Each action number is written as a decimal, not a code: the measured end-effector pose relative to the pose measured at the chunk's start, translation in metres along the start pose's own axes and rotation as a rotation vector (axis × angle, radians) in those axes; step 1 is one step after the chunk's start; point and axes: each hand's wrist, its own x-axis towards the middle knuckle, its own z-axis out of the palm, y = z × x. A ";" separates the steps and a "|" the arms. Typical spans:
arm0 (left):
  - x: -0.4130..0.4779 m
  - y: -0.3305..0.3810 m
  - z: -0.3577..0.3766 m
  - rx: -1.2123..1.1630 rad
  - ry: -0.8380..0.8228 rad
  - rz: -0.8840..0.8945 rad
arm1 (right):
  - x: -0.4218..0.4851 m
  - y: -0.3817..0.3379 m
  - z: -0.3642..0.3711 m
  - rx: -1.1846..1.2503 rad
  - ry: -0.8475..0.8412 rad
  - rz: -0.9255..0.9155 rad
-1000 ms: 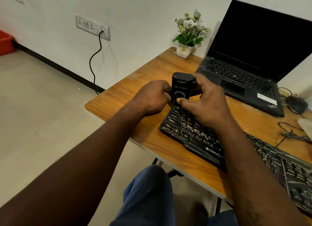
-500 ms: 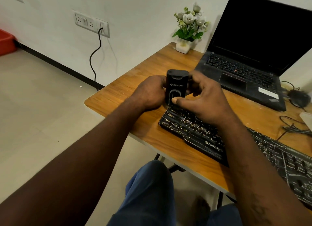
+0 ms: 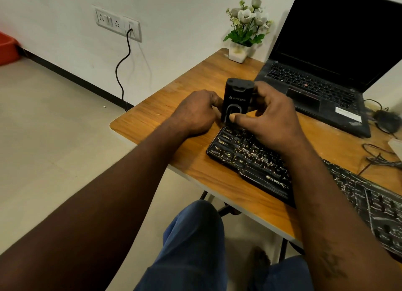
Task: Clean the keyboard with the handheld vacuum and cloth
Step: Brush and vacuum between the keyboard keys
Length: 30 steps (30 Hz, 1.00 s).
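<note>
Two arms, bare all way from near edge out to hands. Left hand [image 3: 195, 114] and right hand [image 3: 274, 125] bare too. Faint dark mark [image 3: 332, 266] on right forearm, near bottom right; too blurry to tell shape. Legs in blue trousers [image 3: 195, 247]: left knee near bottom middle, bit of right leg at bottom right. Cloth soft, few folds.

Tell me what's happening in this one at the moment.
A seated person holds a small black handheld vacuum upright at the left end of a black keyboard on a wooden desk. The left hand grips its left side; the right hand wraps its right side, thumb on the oval button at the front. An open black laptop with a dark screen sits behind.
</note>
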 end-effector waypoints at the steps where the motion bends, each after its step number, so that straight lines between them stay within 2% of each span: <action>1: 0.000 0.001 0.000 -0.002 0.002 -0.008 | -0.003 -0.001 0.001 0.029 -0.048 -0.025; 3: 0.000 0.002 -0.001 0.024 0.011 -0.001 | -0.003 -0.001 0.003 -0.015 -0.052 -0.052; 6: -0.001 0.002 0.000 0.057 0.015 0.008 | 0.003 0.001 0.004 -0.108 0.064 0.000; 11: -0.003 0.005 -0.003 0.077 0.019 0.006 | -0.006 -0.003 0.000 0.027 -0.092 -0.073; 15: -0.005 0.007 -0.004 0.046 0.017 0.005 | -0.001 -0.001 0.000 0.014 0.007 -0.020; 19: -0.007 0.009 -0.005 0.022 0.011 -0.003 | -0.006 -0.004 -0.002 0.123 -0.086 -0.034; 23: -0.008 0.010 -0.006 -0.016 -0.012 -0.013 | -0.005 -0.004 -0.002 0.122 -0.037 -0.022; 26: -0.007 0.009 -0.008 -0.079 -0.041 -0.050 | -0.006 -0.005 -0.005 0.185 -0.126 -0.031; 30: -0.008 0.009 -0.010 -0.154 -0.096 -0.041 | -0.004 -0.002 -0.001 0.066 -0.010 -0.050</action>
